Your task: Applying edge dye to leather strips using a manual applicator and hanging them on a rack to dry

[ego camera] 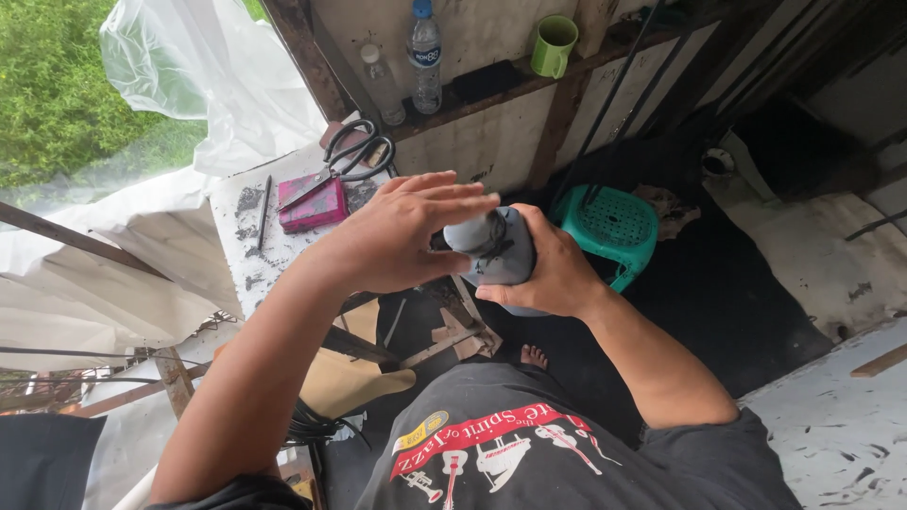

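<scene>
A dark printed shirt (529,453) is being seen nearest the camera, with a bare foot (534,356) showing just beyond it on the dark floor (718,283). A grey rounded object (501,247), smooth and matt, is being held upright at mid-scene above the floor. It is being clasped from the right by the right hand (553,269), fingers wrapped round its side. The left hand (402,236) is being laid over its top, palm down, fingers spread flat. A stained white table (248,241) is standing to the left, bearing scissors (345,156) on a pink block (312,206). A green stool (609,225) is standing far right. A far shelf (491,90) is carrying a bottle (425,57) and a green mug (553,45).
</scene>
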